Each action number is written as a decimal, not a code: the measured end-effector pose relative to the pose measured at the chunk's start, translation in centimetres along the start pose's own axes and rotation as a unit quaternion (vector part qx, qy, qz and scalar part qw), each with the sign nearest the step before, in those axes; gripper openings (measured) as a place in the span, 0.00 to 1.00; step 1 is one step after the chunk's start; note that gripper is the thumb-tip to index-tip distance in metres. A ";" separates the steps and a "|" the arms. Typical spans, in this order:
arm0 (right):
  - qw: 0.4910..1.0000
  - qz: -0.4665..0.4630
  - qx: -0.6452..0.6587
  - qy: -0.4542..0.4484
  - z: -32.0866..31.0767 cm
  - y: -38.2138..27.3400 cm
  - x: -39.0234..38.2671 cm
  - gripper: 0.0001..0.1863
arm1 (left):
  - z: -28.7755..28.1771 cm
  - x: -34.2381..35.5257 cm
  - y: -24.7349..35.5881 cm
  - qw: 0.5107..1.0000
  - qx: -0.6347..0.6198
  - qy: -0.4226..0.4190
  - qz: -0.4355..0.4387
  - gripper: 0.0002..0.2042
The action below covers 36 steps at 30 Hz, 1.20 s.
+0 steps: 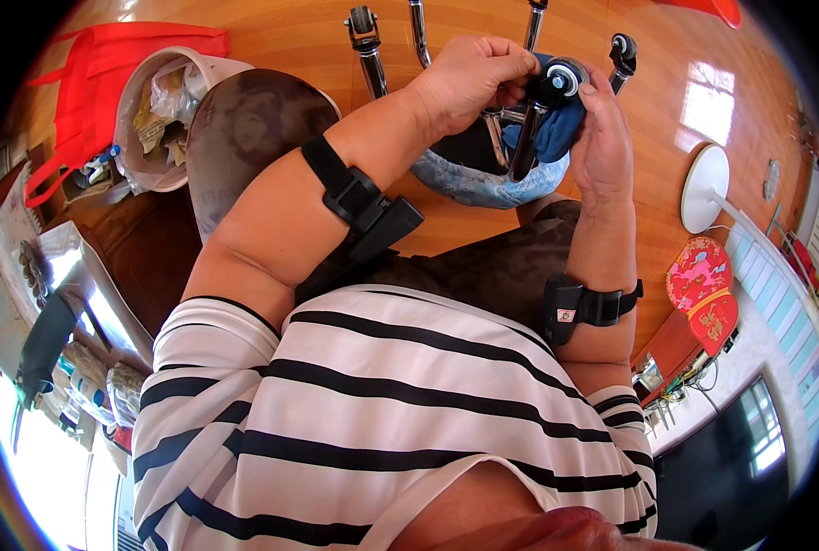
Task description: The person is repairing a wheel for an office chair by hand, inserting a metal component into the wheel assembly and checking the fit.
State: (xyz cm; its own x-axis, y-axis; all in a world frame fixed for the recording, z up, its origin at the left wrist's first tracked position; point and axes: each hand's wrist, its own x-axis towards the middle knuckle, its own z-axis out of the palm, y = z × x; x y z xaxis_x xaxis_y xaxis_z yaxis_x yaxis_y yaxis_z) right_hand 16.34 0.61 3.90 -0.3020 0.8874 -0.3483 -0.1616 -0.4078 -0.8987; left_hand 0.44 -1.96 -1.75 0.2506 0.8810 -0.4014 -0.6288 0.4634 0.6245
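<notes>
1. A caster wheel (564, 78), black with a pale grey hub, sits at about one o'clock in the head view, on the end of a chrome leg (525, 138) of an upturned chair base.
2. The left hand (469, 81) comes in from nine o'clock of the wheel, fingers curled and closed on the wheel's black housing.
3. The right hand (602, 138) is at four o'clock of the wheel, thumb up against the wheel's rim, palm pressing a dark blue cloth (552, 129) to the leg just beneath it.
4. Directly below the cloth, at six o'clock, a pale blue patterned cushion (483, 184) shows between the two forearms.
5. Other chrome legs fan out toward twelve o'clock; one ends in a second caster (363, 23) at eleven o'clock, another in a third caster (622, 48) just right of the held wheel.
6. Each forearm carries a black strap: the left band (359, 197) with a black block, the right band (584, 303) nearer the elbow.
7. All stands over a glossy wooden floor (271, 37).
8. Far off at ten o'clock, a white bin (130, 110) full of rubbish stands beside a red bag (88, 83).
9. At three o'clock, a white round stand (706, 188) and a red patterned fan (703, 294) lie on the floor.
</notes>
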 end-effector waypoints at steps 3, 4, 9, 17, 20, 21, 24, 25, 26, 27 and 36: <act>0.999 -0.006 -0.038 0.018 0.4 -0.1 -0.1 0.16 | 0.2 -0.3 -0.1 0.999 -0.048 -0.005 -0.001 0.07; 0.999 -0.004 -0.041 0.025 0.5 -0.1 -0.1 0.16 | 0.1 -0.3 -0.2 0.998 -0.060 -0.007 -0.004 0.07; 1.000 -0.008 -0.027 0.009 -0.3 0.3 0.2 0.17 | 0.1 -0.2 -0.6 0.995 -0.098 -0.011 -0.014 0.07; 0.999 0.010 -0.041 0.020 0.1 0.3 0.1 0.16 | 0.4 -0.2 -0.7 0.992 -0.122 -0.006 -0.011 0.07; 0.999 0.000 -0.027 0.026 -0.1 0.4 0.2 0.17 | 0.6 -0.2 -0.7 0.991 -0.135 0.004 -0.020 0.07; 1.000 -0.005 -0.018 0.023 -0.2 0.4 0.2 0.18 | 0.6 -0.2 -0.7 0.990 -0.138 0.008 -0.024 0.07; 1.000 0.018 0.024 0.003 -0.5 0.5 0.2 0.17 | 0.4 -0.2 -0.9 0.988 -0.150 -0.004 -0.021 0.07; 1.000 0.024 0.005 0.016 -0.3 0.4 0.2 0.18 | 0.4 -0.2 -1.0 0.987 -0.158 -0.005 -0.022 0.07; 0.999 0.031 -0.014 0.029 0.0 0.3 0.1 0.18 | 0.3 -0.2 -1.1 0.986 -0.166 -0.007 -0.023 0.07; 0.998 0.037 -0.033 0.042 0.1 0.2 0.1 0.18 | 0.4 -0.2 -1.1 0.984 -0.174 -0.008 -0.024 0.07; 0.999 0.021 -0.001 0.035 0.8 -0.3 -0.2 0.18 | 1.0 -0.5 -0.7 0.982 -0.182 0.036 -0.033 0.07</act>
State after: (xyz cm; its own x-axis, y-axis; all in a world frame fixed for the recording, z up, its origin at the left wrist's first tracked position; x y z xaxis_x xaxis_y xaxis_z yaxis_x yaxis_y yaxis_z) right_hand 15.70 0.39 4.50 -0.2419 0.8826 -0.4031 -0.1487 -0.4442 -0.8835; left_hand 1.46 -2.61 -1.33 0.2542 0.8354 -0.4873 -0.8377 0.4420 0.3208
